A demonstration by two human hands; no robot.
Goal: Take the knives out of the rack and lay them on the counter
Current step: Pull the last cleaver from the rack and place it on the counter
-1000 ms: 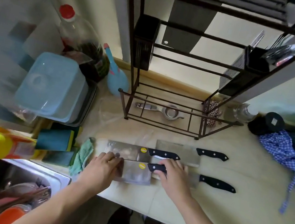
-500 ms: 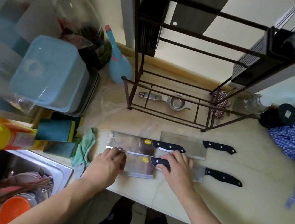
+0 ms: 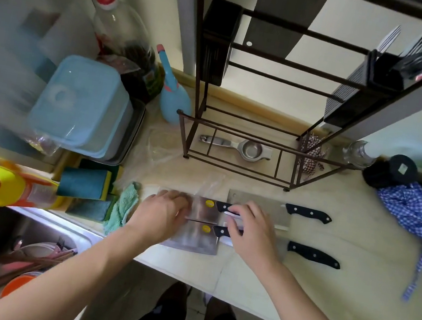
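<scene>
Head view shows us looking down at a pale counter point(image 3: 350, 291) with four knives laid flat in front of a dark metal rack point(image 3: 243, 148). Our left hand point(image 3: 163, 216) rests palm down, fingers spread, across the blades of two cleavers: the far cleaver point(image 3: 202, 207) and the near cleaver point(image 3: 193, 237), which lie side by side and touch along their long edges, each with a yellow sticker near its black handle. The hand presses flat on the steel and is not closed around anything. Our right hand point(image 3: 253, 232) lies over the handles of these two cleavers, fingers loosely curled; we cannot tell whether it truly grips a handle or only rests on it. To the right lie two more knives, handles pointing right: a broad-bladed far knife point(image 3: 307, 213) whose blade runs under our right hand, and a near knife point(image 3: 312, 255) with its blade hidden by the hand. Inside the rack base sits a metal lemon squeezer point(image 3: 237, 146). Left of the cleavers, a green cloth point(image 3: 122, 207) hangs at the counter edge beside stacked sponges point(image 3: 84, 185), with a blue lidded box point(image 3: 81, 106) behind and a sink point(image 3: 18, 253) below. A blue checked cloth point(image 3: 419, 216) lies at far right.
</scene>
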